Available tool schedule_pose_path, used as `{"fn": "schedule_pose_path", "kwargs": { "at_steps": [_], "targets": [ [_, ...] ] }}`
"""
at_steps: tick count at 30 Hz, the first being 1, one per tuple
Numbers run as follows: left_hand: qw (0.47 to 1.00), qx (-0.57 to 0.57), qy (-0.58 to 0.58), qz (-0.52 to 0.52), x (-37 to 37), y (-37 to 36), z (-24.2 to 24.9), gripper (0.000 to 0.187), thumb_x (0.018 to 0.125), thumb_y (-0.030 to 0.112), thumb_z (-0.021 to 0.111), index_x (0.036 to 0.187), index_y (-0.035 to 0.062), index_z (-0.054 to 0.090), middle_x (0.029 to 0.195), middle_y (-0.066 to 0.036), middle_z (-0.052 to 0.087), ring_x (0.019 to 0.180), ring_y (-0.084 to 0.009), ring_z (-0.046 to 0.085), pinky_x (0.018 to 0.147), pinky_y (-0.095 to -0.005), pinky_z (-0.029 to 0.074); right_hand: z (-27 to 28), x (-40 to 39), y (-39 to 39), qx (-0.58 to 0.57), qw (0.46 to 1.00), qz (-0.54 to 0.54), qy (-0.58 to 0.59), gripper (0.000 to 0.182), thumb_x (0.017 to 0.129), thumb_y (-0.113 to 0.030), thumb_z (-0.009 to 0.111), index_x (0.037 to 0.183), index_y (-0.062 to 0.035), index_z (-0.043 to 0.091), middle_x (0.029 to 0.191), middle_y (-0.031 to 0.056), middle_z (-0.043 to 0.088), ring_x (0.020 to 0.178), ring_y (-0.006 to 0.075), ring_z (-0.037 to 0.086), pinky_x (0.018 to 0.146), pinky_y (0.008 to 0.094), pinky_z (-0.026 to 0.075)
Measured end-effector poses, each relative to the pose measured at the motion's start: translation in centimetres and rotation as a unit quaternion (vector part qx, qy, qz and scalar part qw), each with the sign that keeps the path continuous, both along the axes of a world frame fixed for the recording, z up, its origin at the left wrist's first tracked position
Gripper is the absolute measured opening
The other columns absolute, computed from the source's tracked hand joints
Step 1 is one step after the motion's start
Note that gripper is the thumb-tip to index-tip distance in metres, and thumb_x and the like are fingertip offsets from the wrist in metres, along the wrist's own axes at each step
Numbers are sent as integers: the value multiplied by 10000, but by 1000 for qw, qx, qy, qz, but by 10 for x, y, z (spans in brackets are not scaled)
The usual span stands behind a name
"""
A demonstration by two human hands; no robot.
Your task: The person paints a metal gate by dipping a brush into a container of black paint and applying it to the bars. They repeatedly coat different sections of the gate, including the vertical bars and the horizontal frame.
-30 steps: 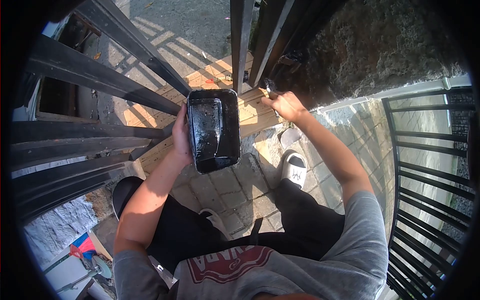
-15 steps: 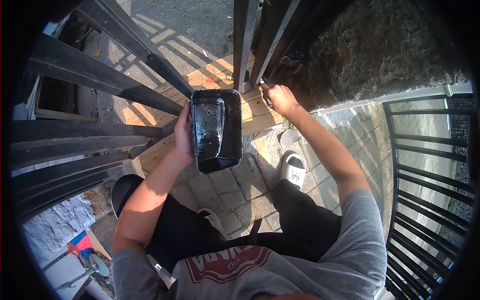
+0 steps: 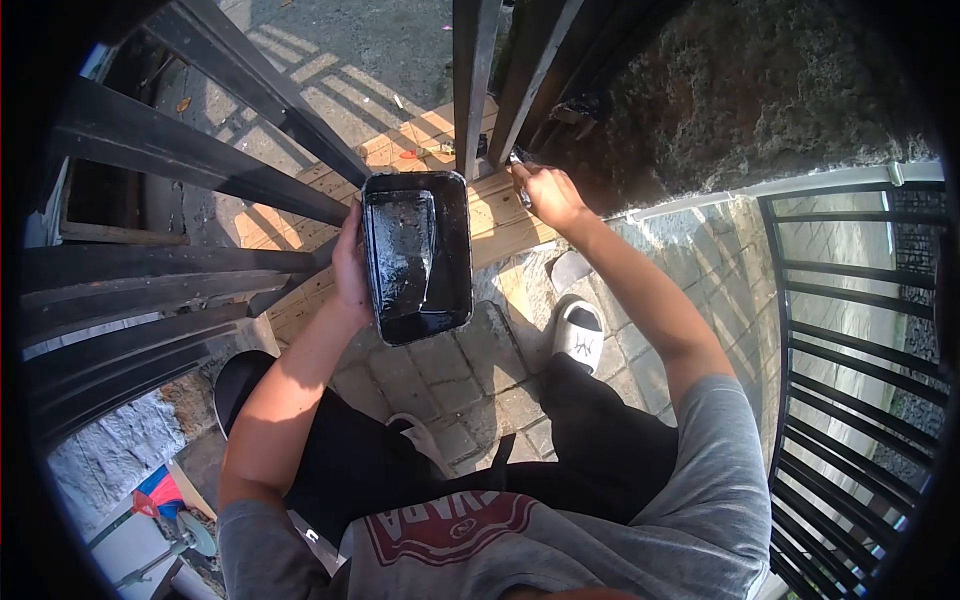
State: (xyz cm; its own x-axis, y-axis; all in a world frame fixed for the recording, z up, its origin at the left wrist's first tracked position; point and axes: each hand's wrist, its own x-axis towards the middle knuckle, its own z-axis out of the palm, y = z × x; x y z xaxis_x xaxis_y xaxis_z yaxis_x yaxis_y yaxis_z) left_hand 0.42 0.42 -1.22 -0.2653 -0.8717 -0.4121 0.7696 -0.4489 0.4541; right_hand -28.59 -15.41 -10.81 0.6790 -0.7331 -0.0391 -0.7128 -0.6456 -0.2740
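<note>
My left hand (image 3: 350, 262) grips the left side of a black paint tray (image 3: 450, 270), fingers partly hidden beneath it. Wet, glossy black paint coats the tray, and its rim is smeared. At the foot of the dark metal bars (image 3: 468, 90), my right hand (image 3: 551, 194) is closed around a paintbrush (image 3: 521, 184). Only a short length of its dark handle shows; the bristles are hidden near the bar's lower end. Under both hands lies a wooden slatted board (image 3: 495, 215), with a few dark specks on it.
More dark bars (image 3: 190, 160) fan out at left. A rough stone wall (image 3: 760, 110) rises at upper right, and a black railing (image 3: 860, 365) stands at right. Paving bricks (image 3: 440, 375) lie underfoot beside my white shoe (image 3: 579, 338). A red-and-blue object (image 3: 160, 492) sits at lower left.
The whole view has shifted slightly, so most things appear a little further left. Both hands keep their holds, the right still low by the bars.
</note>
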Motion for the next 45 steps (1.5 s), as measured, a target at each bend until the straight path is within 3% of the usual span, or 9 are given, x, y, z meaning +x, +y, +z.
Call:
{"fn": "schedule_pose_path", "kwargs": {
  "at_steps": [4, 12, 17, 24, 26, 31, 36, 40, 45],
  "targets": [
    [1000, -1, -1, -26, -12, -3, 1, 825, 1042, 678, 289, 1505, 22, 480, 1386, -217, 626, 1222, -342, 667, 1054, -502, 558, -2, 6, -1, -28, 1000, 10, 8, 354, 834, 23, 599, 1185, -29, 598, 1119, 199, 723, 977, 390, 727, 838, 474, 586],
    [999, 2, 4, -36, -13, 5, -43, 866, 1027, 707, 288, 1547, 27, 421, 1453, -241, 568, 1273, -384, 632, 1095, -542, 518, 29, 13, -6, 42, 998, -19, 49, 563, 772, -38, 721, 1319, -59, 591, 969, 230, 731, 961, 411, 717, 859, 485, 575],
    [997, 11, 74, -23, -13, 13, -36, 827, 1032, 684, 353, 1529, 32, 454, 1436, -250, 585, 1283, -380, 628, 1107, -553, 505, 11, -1, -8, -15, 999, 13, 29, 382, 803, -45, 699, 1175, -47, 618, 1002, 190, 743, 996, 390, 714, 845, 484, 573],
    [993, -22, 115, -28, -23, 7, -30, 819, 1049, 679, 252, 1509, 43, 487, 1426, -222, 602, 1279, -369, 632, 1096, -554, 511, 114, 4, 9, 70, 996, -26, -48, 254, 849, -128, 732, 1072, -7, 716, 891, 274, 704, 886, 475, 674, 780, 490, 581],
    [992, -10, 116, -38, -32, 4, -23, 812, 1047, 678, 280, 1511, 47, 493, 1438, -205, 601, 1295, -350, 623, 1123, -522, 491, 151, -5, 24, -19, 993, -45, -111, 210, 889, -136, 738, 1047, 2, 732, 851, 254, 707, 836, 452, 697, 746, 445, 586],
    [990, -7, 136, -48, -61, -8, -12, 827, 1027, 713, 313, 1495, 61, 514, 1403, -187, 635, 1272, -331, 642, 1116, -511, 500, 272, -1, 105, 24, 931, -287, -223, 322, 998, -288, 740, 968, 32, 759, 727, 68, 738, 705, 96, 713, 635, 262, 549],
    [970, -73, 225, -53, -113, -15, 1, 824, 997, 761, 345, 1467, 113, 540, 1348, -138, 661, 1211, -299, 662, 1055, -495, 539, 334, 11, 192, 80, 903, -328, -266, 282, 993, -189, 731, 1116, 65, 742, 880, 127, 779, 814, 159, 767, 730, 281, 585],
    [976, -48, 200, -69, -152, -8, 16, 848, 1014, 756, 283, 1449, 78, 547, 1362, -143, 656, 1209, -299, 663, 1068, -461, 536, 369, 29, 244, -65, 947, -275, -152, 188, 899, -48, 751, 1070, 28, 754, 851, 190, 745, 750, 230, 761, 684, 317, 564],
    [967, -34, 191, -164, -138, 12, 20, 1035, 907, 898, 305, 1471, 62, 537, 1367, -179, 653, 1198, -315, 677, 1067, -466, 541, 344, 25, 254, -92, 933, -287, -199, 179, 898, -61, 729, 1053, 29, 732, 863, 193, 735, 783, 334, 750, 720, 371, 581]
  ]
}}
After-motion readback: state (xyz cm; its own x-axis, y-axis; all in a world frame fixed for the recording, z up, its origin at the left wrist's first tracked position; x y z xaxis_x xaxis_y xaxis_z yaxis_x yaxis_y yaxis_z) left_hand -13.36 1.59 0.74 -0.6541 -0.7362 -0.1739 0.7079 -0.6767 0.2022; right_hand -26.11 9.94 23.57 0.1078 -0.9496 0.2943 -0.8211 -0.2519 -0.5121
